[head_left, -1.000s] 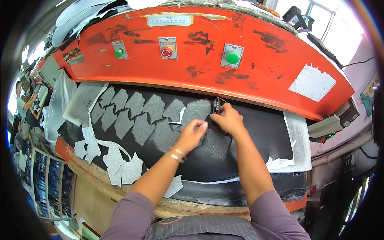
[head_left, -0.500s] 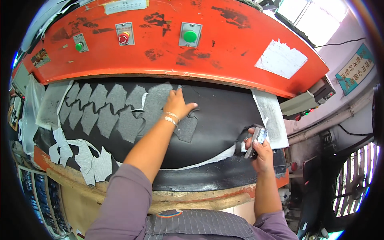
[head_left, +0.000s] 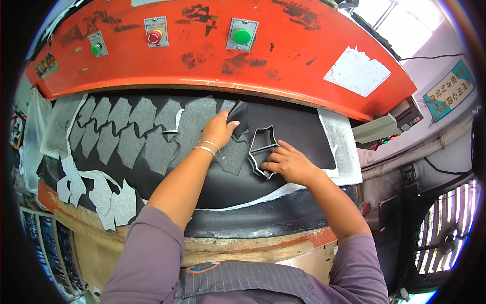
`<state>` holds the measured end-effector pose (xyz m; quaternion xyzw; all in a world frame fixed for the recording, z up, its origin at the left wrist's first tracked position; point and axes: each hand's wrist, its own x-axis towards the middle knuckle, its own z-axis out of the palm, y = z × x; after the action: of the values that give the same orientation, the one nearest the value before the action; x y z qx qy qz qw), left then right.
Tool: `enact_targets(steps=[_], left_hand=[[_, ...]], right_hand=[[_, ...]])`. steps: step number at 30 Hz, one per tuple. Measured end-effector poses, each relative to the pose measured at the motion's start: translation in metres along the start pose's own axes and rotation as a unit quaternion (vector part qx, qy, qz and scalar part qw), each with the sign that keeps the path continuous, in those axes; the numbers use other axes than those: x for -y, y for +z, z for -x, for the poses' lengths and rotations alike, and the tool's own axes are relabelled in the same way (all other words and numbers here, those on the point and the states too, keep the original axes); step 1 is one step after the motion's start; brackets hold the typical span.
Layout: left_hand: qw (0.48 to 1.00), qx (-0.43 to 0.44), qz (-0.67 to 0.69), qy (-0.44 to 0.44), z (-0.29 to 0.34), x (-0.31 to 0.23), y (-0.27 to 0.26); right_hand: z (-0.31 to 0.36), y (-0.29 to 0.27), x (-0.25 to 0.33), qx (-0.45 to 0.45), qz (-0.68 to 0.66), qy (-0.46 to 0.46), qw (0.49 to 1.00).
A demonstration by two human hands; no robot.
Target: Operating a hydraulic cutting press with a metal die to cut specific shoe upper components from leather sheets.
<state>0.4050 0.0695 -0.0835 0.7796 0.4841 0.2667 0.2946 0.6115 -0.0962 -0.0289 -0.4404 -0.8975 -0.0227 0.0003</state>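
Observation:
A black sheet of leather-like material (head_left: 298, 126) lies across the press bed. Rows of grey angular shapes (head_left: 144, 116) show in its left part. My left hand (head_left: 220, 130) pinches a small black cut piece (head_left: 240, 117), lifted and slightly curled over the sheet. Just right of it, a metal cutting die (head_left: 264, 149) with an angular outline and a crossbar rests on or close above the sheet. My right hand (head_left: 292, 163) grips this die by its right side, the fingertips over its edge.
The orange press beam (head_left: 202, 66) spans the far side, carrying a red button (head_left: 154, 36) and green buttons (head_left: 242, 36). Pale scraps (head_left: 124, 202) hang at the near left. A whitish board (head_left: 344, 147) sticks out at the right, beside a grey control box (head_left: 377, 129).
My right hand has brought the die leftward from the sheet's right end, next to my left hand. The left hand has lifted a black piece off the sheet.

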Motion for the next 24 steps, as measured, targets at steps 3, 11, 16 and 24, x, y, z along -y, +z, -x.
enact_targets(steps=[3, 11, 16, 24], left_hand=[[0.984, -0.034, 0.172, 0.011, 0.019, 0.018, 0.004], [0.940, -0.154, 0.292, -0.090, 0.047, 0.013, -0.015], [0.932, -0.270, -0.216, -0.107, 0.081, 0.037, -0.084], [0.992, 0.007, 0.044, 0.118, 0.140, -0.019, 0.006]], right_hand=[[0.005, -0.005, 0.008, -0.008, -0.064, 0.062, 0.996], [0.023, 0.063, 0.036, -0.193, -0.156, 0.342, 0.906], [0.033, 0.053, 0.026, -0.173, -0.187, 0.318, 0.913], [0.032, 0.053, 0.027, -0.124, -0.242, 0.310, 0.911]])
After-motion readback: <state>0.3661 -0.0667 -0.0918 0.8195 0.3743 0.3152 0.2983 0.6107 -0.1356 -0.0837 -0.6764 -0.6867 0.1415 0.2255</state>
